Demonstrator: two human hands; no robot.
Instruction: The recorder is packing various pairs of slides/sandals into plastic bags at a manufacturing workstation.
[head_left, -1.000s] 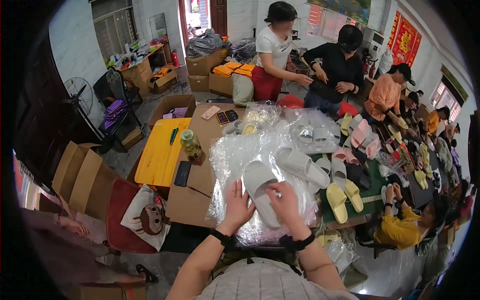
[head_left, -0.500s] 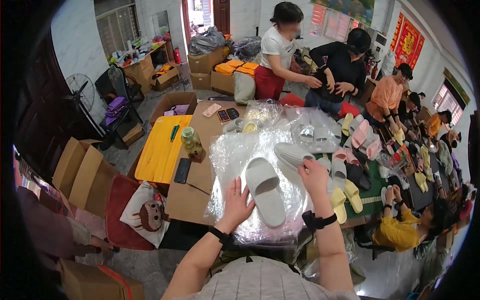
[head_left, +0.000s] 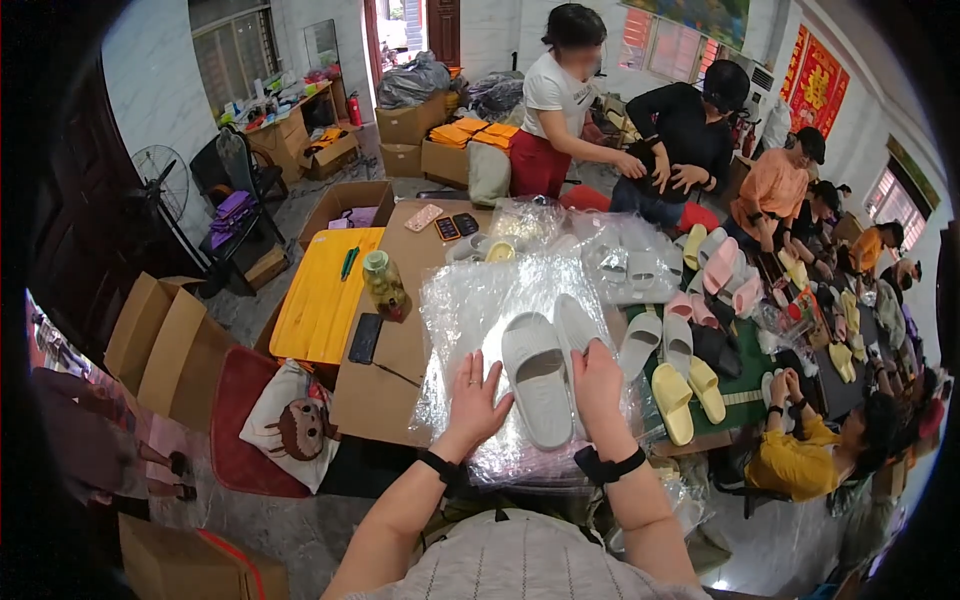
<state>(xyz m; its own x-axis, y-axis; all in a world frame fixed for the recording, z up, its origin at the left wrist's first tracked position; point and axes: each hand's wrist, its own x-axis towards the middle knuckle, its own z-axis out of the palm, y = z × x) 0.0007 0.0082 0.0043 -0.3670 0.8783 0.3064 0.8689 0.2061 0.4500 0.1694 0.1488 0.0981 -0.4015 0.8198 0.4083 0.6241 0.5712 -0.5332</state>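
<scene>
A light grey slide slipper (head_left: 548,410) lies sole down, its toe pointing away from me, on a stack of clear plastic bags (head_left: 455,320). My left hand (head_left: 474,402) rests with fingers spread on the bags, just left of this slipper. Close against its right side is a second grey slipper (head_left: 573,322), tilted up on edge. My right hand (head_left: 598,385) grips that second slipper toward its near end, and its fingers hide part of it.
Loose grey slippers (head_left: 640,345), yellow slippers (head_left: 672,400) and pink slippers (head_left: 720,268) lie to the right. Bagged slippers (head_left: 630,262) sit at the back. Left of the bags are a black phone (head_left: 365,340), a jar (head_left: 384,285) and a yellow board (head_left: 325,300). Several people work nearby.
My right hand has brought the second slipper nearer and left, turning it from crosswise to lengthwise beside the first. The first slipper has shifted slightly right. My left hand stays nearly in place.
</scene>
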